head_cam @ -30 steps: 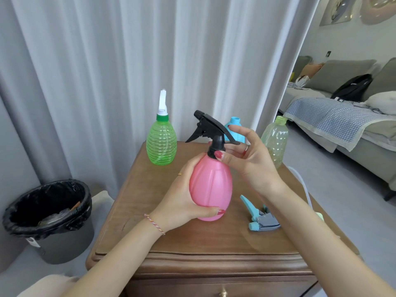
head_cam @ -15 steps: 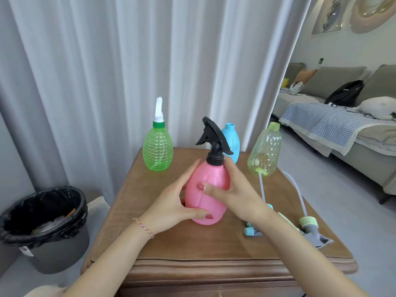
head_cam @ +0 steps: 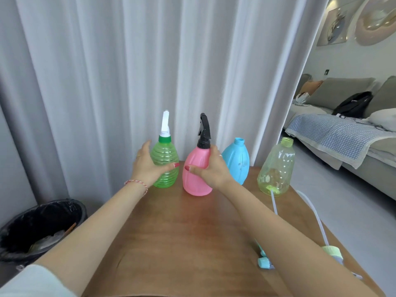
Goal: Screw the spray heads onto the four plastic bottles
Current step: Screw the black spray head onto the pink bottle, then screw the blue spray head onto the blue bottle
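A pink bottle with a black spray head stands upright near the table's far edge, and my right hand grips its shoulder. My left hand is open in front of the green ribbed bottle, which carries a white spray head; I cannot tell if it touches. A blue bottle and a clear yellow-green bottle stand uncapped to the right. Two loose spray heads, a blue one and a green-collared one, lie near my right forearm, partly hidden.
The wooden table fills the foreground. A black-lined bin sits on the floor at the left. White curtains hang right behind the bottles. A sofa stands at the far right.
The pink bottle has moved from the table's middle to the far edge, between the green and blue bottles. My left hand has let go of it and moved left.
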